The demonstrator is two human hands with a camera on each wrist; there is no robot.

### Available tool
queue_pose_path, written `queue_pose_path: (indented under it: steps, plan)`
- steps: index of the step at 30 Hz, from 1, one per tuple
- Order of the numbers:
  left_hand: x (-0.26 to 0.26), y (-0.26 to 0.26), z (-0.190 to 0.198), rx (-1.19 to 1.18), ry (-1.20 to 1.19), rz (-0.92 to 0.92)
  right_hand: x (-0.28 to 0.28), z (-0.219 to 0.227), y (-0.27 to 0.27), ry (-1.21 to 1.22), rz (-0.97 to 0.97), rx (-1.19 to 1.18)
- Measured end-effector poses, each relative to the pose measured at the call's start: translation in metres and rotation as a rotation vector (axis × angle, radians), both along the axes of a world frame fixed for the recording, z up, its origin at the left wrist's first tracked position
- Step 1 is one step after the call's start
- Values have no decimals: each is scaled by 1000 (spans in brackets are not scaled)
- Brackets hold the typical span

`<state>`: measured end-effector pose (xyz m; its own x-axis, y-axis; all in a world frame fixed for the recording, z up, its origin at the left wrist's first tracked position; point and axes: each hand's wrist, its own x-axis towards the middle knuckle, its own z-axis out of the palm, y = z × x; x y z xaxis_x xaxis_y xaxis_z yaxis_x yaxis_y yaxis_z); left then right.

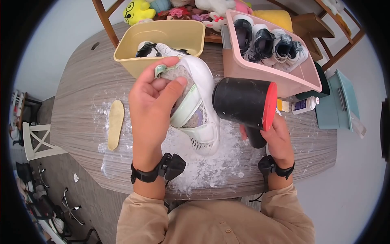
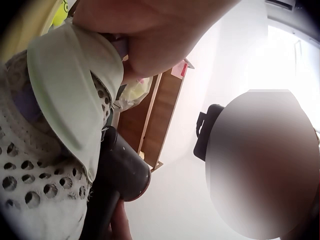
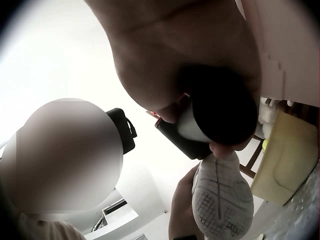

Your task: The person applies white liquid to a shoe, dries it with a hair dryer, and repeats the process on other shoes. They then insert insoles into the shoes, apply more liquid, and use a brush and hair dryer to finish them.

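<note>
left hand (image 1: 152, 101) on shoe (image 1: 191, 106), dryer (image 1: 241, 101) beside

Grey floor (image 1: 59, 173), 1 white chair (image 1: 28, 141) left; pale wall (image 1: 359, 171) right; wooden shelf (image 1: 106, 24) ahead.

Premises are presenting as a homelike room doubling as a shoe workshop. Beyond the grip of the left hand (image 1: 150, 101), plush toys (image 1: 137, 12) are crowding a wooden shelf (image 1: 106, 24); beyond that of the right hand (image 1: 279, 140), a pink bin (image 1: 280, 77) is holding shoes (image 1: 262, 42). Beneath both, white residue (image 1: 203, 173) is spotting the table (image 1: 77, 110).
</note>
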<state>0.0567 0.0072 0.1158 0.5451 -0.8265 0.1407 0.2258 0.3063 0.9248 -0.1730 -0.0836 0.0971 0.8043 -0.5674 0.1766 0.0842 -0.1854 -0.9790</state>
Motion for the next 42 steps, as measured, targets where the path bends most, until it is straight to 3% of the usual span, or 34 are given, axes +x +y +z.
queue_pose_path:
  steps: [18, 24, 36, 39, 42]
  plan:
    - [-3, -1, -3, 16, 16, -124, 1, 1, 3, -65, -144, 89]
    - [-15, -2, 0, 70, -38, -69, 2, 0, 0, -76, -127, 41]
    - [-23, 4, -3, 154, -648, -55, 2, 5, 2, 22, -229, 70]
    - [-20, 3, -7, 84, -843, -37, 2, 6, 1, 54, -234, 97]
    - [-18, 2, -8, 91, -897, -58, 3, 8, 1, 67, -242, 160]
